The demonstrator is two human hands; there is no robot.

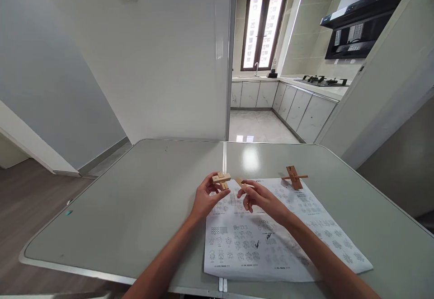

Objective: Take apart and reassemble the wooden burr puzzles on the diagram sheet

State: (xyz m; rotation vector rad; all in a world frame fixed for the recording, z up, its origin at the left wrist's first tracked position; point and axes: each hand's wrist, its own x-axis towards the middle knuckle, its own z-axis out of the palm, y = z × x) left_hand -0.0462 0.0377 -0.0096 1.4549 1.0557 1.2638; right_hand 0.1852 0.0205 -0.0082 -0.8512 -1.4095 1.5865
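Currently gripping joined wooden blocks [221, 178] in the left hand [205, 196], pinching a wooden piece [239, 181] in the right hand [261, 196] beside, over a printed sheet [233, 218] partly blocked by the right forearm [317, 247], with a brown wooden cross [294, 178] at its far right corner.

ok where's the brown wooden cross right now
In the head view, the brown wooden cross is right of centre, at the far right corner of the printed sheet, beyond the right hand.
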